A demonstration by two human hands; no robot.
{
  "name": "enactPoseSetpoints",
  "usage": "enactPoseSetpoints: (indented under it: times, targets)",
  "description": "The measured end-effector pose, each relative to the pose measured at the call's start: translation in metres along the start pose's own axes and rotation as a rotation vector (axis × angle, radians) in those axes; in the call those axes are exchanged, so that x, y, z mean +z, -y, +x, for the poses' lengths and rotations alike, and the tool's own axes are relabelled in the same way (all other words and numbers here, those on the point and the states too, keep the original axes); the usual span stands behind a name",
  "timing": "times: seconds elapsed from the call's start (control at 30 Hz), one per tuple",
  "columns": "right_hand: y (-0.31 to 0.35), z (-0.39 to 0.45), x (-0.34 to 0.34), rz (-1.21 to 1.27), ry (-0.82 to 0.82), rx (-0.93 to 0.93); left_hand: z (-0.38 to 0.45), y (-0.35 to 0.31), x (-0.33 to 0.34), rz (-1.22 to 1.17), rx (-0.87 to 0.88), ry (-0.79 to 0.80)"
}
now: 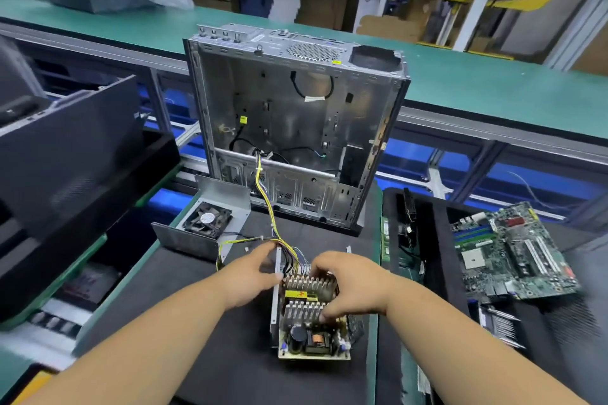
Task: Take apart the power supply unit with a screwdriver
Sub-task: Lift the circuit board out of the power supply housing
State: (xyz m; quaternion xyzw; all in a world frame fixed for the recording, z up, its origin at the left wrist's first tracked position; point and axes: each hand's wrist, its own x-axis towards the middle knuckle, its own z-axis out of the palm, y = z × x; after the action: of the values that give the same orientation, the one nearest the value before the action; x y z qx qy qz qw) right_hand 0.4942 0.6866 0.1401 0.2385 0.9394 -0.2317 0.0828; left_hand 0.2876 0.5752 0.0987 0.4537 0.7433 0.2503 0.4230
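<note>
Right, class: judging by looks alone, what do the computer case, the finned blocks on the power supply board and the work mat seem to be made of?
Computer case: likely bare sheet steel, with a dull grey sheen and punched holes.
Finned blocks: probably aluminium heatsinks, pale silver ribs.
Work mat: looks like soft foam or rubber, matt black with no glare.

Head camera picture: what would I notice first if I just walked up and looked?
First, the two hands in the middle at the bottom: the left hand and right hand grip the opened power supply, its heatsinks and circuit board bare. Right behind stands the big empty computer case, with a yellow wire bundle running down from it to the supply. A green motherboard lies to the right, and a cover with a black fan to the left.
</note>
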Motion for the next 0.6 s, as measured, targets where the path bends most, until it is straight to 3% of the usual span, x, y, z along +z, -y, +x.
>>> enactPoseSetpoints:
  times: [0.27, 0.5, 0.6]
  targets:
    - [-0.013, -0.003, -0.018, 0.541, 0.001, 0.047, -0.005, 0.011, 0.008, -0.133, -0.003, -0.018]
    - [-0.018, 0.006, -0.014, 1.148, -0.143, 0.15, -0.011, 0.014, 0.016, -0.281, -0.017, -0.08]
    - [-0.02, 0.01, -0.012, 1.347, -0.28, 0.256, -0.016, 0.013, 0.014, -0.147, -0.033, -0.073]
